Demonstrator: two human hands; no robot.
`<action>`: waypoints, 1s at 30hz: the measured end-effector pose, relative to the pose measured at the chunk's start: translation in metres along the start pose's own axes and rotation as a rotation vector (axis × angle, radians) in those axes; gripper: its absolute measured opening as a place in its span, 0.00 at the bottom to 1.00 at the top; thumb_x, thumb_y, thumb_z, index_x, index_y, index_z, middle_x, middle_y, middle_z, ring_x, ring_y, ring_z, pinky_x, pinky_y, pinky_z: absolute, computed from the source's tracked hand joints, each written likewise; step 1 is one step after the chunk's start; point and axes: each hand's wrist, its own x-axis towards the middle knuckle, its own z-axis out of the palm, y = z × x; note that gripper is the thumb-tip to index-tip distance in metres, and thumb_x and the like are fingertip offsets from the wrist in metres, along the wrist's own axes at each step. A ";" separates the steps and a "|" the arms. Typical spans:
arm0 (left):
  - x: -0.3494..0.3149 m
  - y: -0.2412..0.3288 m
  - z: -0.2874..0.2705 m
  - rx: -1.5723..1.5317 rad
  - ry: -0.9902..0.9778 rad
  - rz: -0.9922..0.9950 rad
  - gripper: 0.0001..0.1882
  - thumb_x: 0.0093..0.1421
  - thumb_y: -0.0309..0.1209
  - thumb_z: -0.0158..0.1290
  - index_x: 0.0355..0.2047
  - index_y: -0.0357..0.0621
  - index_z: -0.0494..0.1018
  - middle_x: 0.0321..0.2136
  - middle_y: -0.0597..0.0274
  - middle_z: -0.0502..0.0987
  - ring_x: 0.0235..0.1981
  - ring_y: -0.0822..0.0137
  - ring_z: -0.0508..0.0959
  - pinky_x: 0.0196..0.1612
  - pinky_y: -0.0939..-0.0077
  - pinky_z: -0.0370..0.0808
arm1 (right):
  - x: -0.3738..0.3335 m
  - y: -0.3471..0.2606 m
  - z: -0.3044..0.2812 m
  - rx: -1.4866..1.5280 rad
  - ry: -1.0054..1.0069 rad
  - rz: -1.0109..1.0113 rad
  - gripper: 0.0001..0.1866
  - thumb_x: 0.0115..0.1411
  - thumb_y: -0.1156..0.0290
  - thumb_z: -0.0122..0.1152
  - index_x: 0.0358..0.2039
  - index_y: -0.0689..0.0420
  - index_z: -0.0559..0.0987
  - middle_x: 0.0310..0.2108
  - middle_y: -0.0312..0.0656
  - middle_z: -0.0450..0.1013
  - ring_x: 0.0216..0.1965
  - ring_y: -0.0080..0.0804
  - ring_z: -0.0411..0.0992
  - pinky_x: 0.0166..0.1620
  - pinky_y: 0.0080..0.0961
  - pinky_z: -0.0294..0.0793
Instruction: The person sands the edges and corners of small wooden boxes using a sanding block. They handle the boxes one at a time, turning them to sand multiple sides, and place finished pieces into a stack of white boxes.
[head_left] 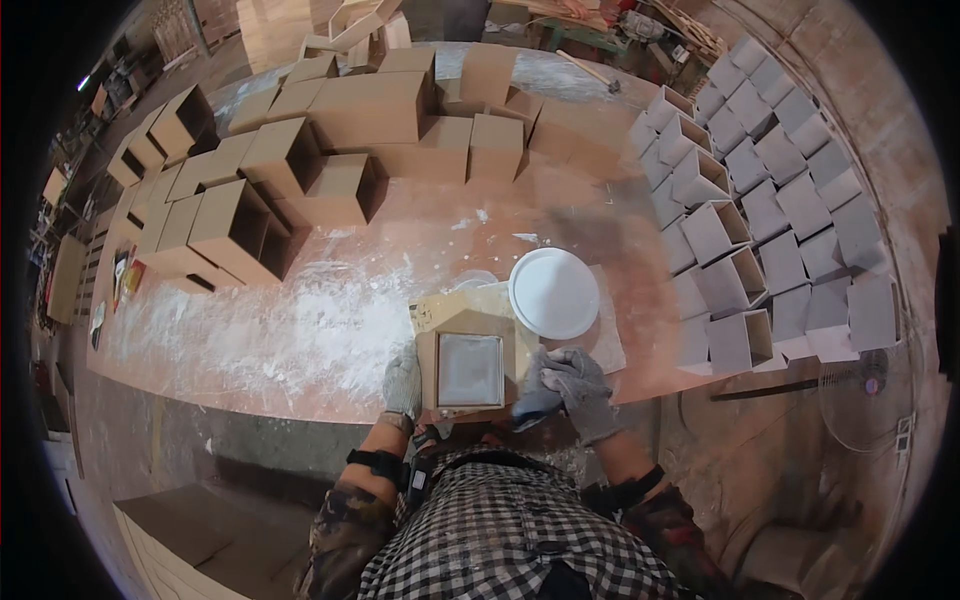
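Note:
An open box (427, 370) with brown walls stands in front of me at the table's near edge, its inside bottom pale grey. My left hand (402, 388), in a grey knit glove, holds the box by its left side. To the right of the box, my gloved right hand (580, 388) is closed on a bluish-grey cloth-like thing (537, 398); its exact kind is unclear. Just beyond that hand is a round white tub (553, 293), on a flat tan sheet (607, 335). A brown board piece (428, 316) lies behind the box.
Brown boxes (365, 105) are stacked at the far left and centre of the table (400, 225). White powder (290, 325) is smeared over its left part. Rows of pale grey boxes (780, 205) stand along the right side. A hammer (590, 70) lies at the far edge.

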 end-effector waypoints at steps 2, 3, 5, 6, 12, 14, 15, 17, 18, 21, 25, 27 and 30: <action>-0.004 -0.001 0.002 -0.124 -0.009 0.013 0.26 0.66 0.51 0.42 0.36 0.39 0.76 0.28 0.52 0.78 0.28 0.61 0.77 0.34 0.70 0.73 | 0.005 -0.001 0.015 -0.018 0.010 -0.091 0.17 0.49 0.70 0.65 0.39 0.62 0.75 0.36 0.40 0.74 0.38 0.32 0.74 0.43 0.28 0.72; -0.006 0.000 0.003 -0.250 -0.021 0.020 0.28 0.66 0.53 0.42 0.37 0.38 0.76 0.27 0.54 0.78 0.27 0.63 0.77 0.32 0.71 0.73 | 0.008 0.002 0.022 -0.015 0.012 -0.095 0.17 0.49 0.70 0.65 0.39 0.62 0.75 0.36 0.40 0.74 0.38 0.32 0.74 0.43 0.28 0.72; -0.020 0.027 -0.002 -0.134 -0.024 0.044 0.32 0.65 0.56 0.41 0.37 0.36 0.76 0.27 0.56 0.78 0.27 0.68 0.76 0.31 0.73 0.72 | 0.021 -0.007 0.034 -0.190 0.015 0.012 0.15 0.51 0.71 0.65 0.39 0.61 0.75 0.29 0.35 0.72 0.33 0.19 0.70 0.37 0.16 0.72; -0.023 0.031 -0.005 -0.066 -0.027 0.029 0.31 0.65 0.56 0.41 0.37 0.36 0.76 0.28 0.57 0.78 0.27 0.69 0.76 0.31 0.73 0.72 | 0.023 -0.022 0.041 -0.188 0.054 0.164 0.15 0.50 0.73 0.64 0.39 0.61 0.75 0.28 0.36 0.73 0.34 0.23 0.71 0.39 0.22 0.73; -0.020 0.048 -0.002 -0.310 -0.136 0.043 0.29 0.66 0.52 0.40 0.41 0.33 0.75 0.31 0.48 0.80 0.31 0.58 0.79 0.38 0.64 0.74 | 0.050 0.002 0.055 -0.380 0.069 -0.069 0.15 0.50 0.68 0.62 0.38 0.59 0.76 0.35 0.43 0.75 0.39 0.38 0.73 0.45 0.33 0.72; -0.011 0.035 -0.003 -0.404 -0.201 0.023 0.25 0.67 0.48 0.40 0.43 0.35 0.72 0.32 0.46 0.79 0.33 0.52 0.79 0.39 0.60 0.73 | 0.049 0.002 0.062 -0.722 -0.054 -0.324 0.17 0.49 0.65 0.62 0.40 0.56 0.76 0.40 0.45 0.74 0.45 0.44 0.72 0.51 0.36 0.69; -0.011 0.028 -0.002 -0.399 -0.191 0.017 0.25 0.67 0.48 0.40 0.43 0.35 0.72 0.32 0.46 0.79 0.33 0.52 0.79 0.39 0.60 0.73 | 0.051 0.005 0.065 -0.959 -0.102 -0.527 0.19 0.49 0.65 0.63 0.42 0.55 0.76 0.42 0.43 0.73 0.46 0.44 0.70 0.52 0.35 0.68; -0.019 0.023 0.006 0.082 0.079 0.257 0.24 0.68 0.47 0.37 0.41 0.38 0.72 0.32 0.42 0.77 0.34 0.46 0.77 0.38 0.57 0.73 | 0.051 -0.025 0.080 -0.487 -0.069 -0.079 0.18 0.51 0.66 0.62 0.43 0.54 0.76 0.43 0.43 0.72 0.47 0.41 0.70 0.52 0.34 0.68; -0.026 0.034 0.005 0.104 0.072 0.266 0.24 0.68 0.47 0.35 0.38 0.40 0.72 0.32 0.39 0.76 0.35 0.40 0.75 0.38 0.52 0.71 | 0.049 -0.045 0.080 -0.618 -0.155 -0.263 0.18 0.52 0.67 0.60 0.45 0.56 0.76 0.47 0.43 0.72 0.48 0.41 0.70 0.53 0.33 0.68; -0.026 0.043 0.008 0.198 0.052 0.291 0.24 0.69 0.47 0.34 0.37 0.40 0.72 0.32 0.39 0.76 0.36 0.39 0.74 0.39 0.51 0.70 | 0.061 -0.039 0.083 -0.473 -0.333 -0.429 0.16 0.54 0.69 0.58 0.44 0.57 0.76 0.51 0.43 0.71 0.52 0.40 0.69 0.55 0.32 0.67; -0.028 0.049 0.007 0.211 0.054 0.239 0.24 0.69 0.46 0.32 0.38 0.40 0.71 0.33 0.39 0.75 0.37 0.37 0.73 0.40 0.50 0.69 | 0.040 -0.063 0.068 -0.799 -0.380 -0.912 0.15 0.56 0.70 0.54 0.44 0.58 0.77 0.55 0.42 0.69 0.56 0.36 0.66 0.57 0.30 0.66; -0.030 0.051 0.004 0.255 0.073 0.271 0.24 0.69 0.46 0.32 0.38 0.40 0.71 0.34 0.38 0.75 0.38 0.37 0.73 0.41 0.50 0.69 | 0.029 -0.071 0.053 -0.753 -0.484 -0.831 0.13 0.55 0.69 0.53 0.40 0.58 0.77 0.55 0.42 0.69 0.57 0.37 0.66 0.57 0.30 0.66; -0.020 0.043 0.005 0.327 0.080 0.432 0.24 0.69 0.47 0.33 0.38 0.41 0.72 0.34 0.38 0.75 0.38 0.38 0.74 0.40 0.50 0.70 | 0.017 -0.066 0.027 -0.405 -0.619 -0.486 0.11 0.55 0.70 0.56 0.37 0.60 0.77 0.53 0.48 0.68 0.55 0.41 0.67 0.58 0.32 0.65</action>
